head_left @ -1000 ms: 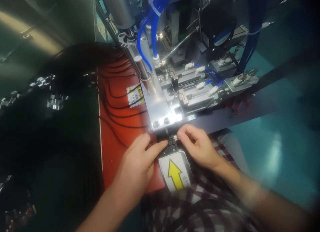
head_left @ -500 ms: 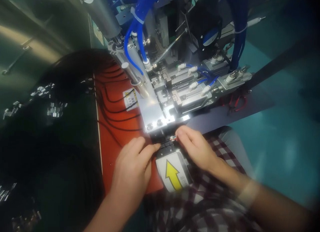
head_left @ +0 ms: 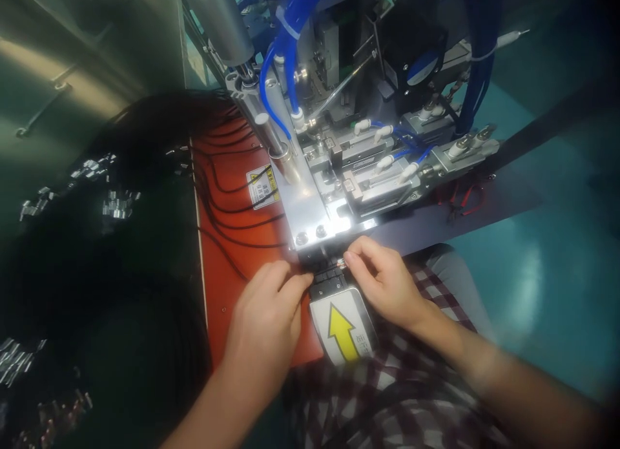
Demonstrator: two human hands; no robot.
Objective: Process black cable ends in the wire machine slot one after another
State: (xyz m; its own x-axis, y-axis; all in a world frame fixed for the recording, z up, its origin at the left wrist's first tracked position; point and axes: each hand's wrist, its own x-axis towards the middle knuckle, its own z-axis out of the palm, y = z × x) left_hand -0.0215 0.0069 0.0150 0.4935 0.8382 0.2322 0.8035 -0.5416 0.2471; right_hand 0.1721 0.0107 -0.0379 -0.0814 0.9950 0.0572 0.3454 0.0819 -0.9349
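My left hand (head_left: 268, 307) is closed in a pinch at the left side of a small black fixture (head_left: 328, 285). Whatever lies between its thumb and forefinger is hidden. Across the fixture, my right hand (head_left: 382, 278) pinches the small, light-coloured wire ends (head_left: 341, 263) of a cable with thumb and forefinger. A thin dark line, seemingly the cable, runs over the fixture between both hands. Directly behind it is the machine's bright metal plate (head_left: 310, 223). In front, a white label with a yellow arrow (head_left: 343, 329) points toward the machine.
Black cables (head_left: 227, 210) cross the orange-red base (head_left: 217, 287) from a dark bundle with shiny metal ends (head_left: 120, 203) at left. Metal cylinders (head_left: 271, 135), blue air hoses (head_left: 290, 48) and slides (head_left: 378, 190) stand behind. Red-handled pliers (head_left: 460, 200) lie at right.
The whole view has shifted slightly, so things appear further right. My hands stay at the fixture. The wire ends at my right fingertips look less coloured than before.
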